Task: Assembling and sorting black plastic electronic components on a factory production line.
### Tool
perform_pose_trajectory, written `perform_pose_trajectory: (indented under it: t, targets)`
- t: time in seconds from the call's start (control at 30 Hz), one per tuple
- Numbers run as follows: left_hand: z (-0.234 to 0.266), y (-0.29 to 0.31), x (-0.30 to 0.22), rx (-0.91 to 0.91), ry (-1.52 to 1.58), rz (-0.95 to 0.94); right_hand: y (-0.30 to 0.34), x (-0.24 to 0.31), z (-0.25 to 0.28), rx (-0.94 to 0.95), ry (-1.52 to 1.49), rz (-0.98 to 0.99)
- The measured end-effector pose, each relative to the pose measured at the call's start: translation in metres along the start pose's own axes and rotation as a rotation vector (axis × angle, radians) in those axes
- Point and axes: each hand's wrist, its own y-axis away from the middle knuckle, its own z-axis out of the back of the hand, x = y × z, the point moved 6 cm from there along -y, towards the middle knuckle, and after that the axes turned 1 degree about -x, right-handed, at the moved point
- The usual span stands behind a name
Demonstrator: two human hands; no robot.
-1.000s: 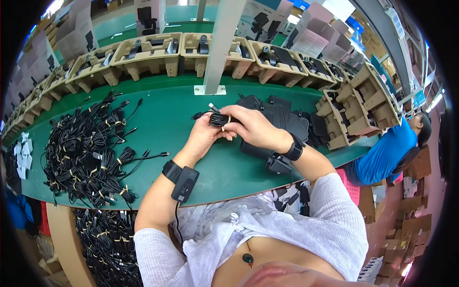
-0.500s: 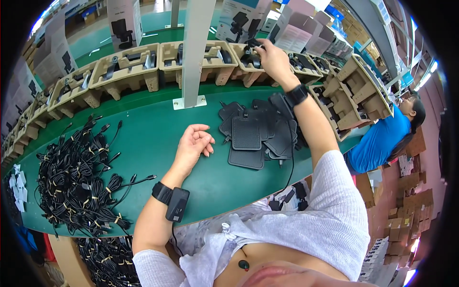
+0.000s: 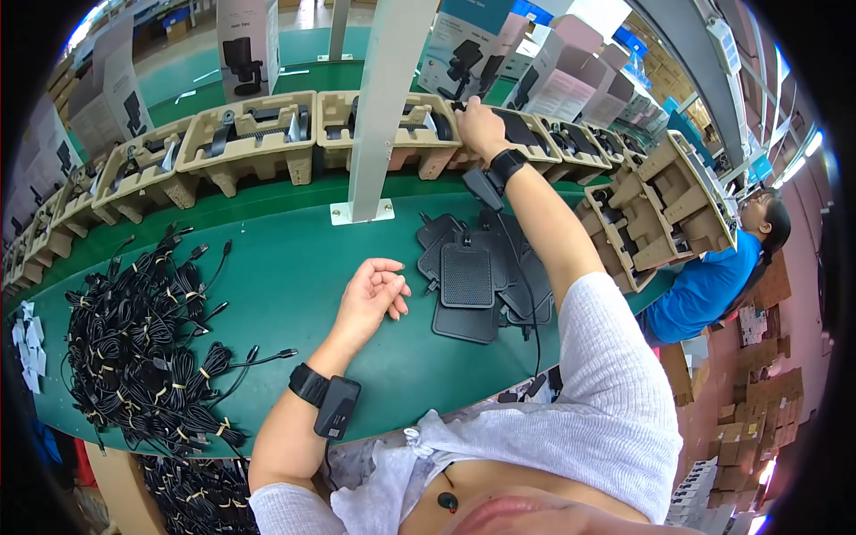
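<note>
My right hand [image 3: 481,127] reaches far forward to a moulded pulp tray [image 3: 456,162] in the row, just right of the white post. Its fingers are bent down at the tray's far side, closed around a dark part that they mostly hide. My left hand [image 3: 373,294] hovers over the green table, loosely curled, fingers a little apart, with nothing in it. Right of it lies a pile of flat black mesh-faced pads [image 3: 466,276]. Left of it spreads a big heap of black cables [image 3: 147,348] tied with pale bands.
The white post [image 3: 379,134] stands between my hands. More pulp trays [image 3: 248,160] with black parts line the table's far side, printed boxes [image 3: 248,45] behind them. Stacked trays [image 3: 664,192] rise at right, beside a person in blue [image 3: 704,294]. More cables [image 3: 192,495] lie below the table edge.
My right hand has moved slightly left and lower toward the tray; the black part held above it is now mostly hidden. The left hand stays loosely curled, while the view has shifted slightly.
</note>
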Motion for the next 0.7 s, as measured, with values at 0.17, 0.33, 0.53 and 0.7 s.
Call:
perform_pose_trajectory:
  t: [0.17, 0.33, 0.53, 0.7]
  targets:
    - [0.002, 0.002, -0.002, 0.002, -0.025, -0.008, 0.001, 0.001, 0.013, -0.054, 0.251, 0.262]
    - [-0.002, 0.001, 0.000, 0.018, -0.055, 0.016, -0.015, -0.036, -0.006, 0.032, -0.198, 0.035]
    - [0.001, -0.001, 0.001, 0.015, -0.071, 0.004, -0.018, -0.024, -0.011, 0.013, -0.092, 0.092]
    - [-0.002, -0.005, 0.003, 0.025, -0.106, -0.009, -0.014, -0.038, -0.014, -0.075, 0.053, -0.016]
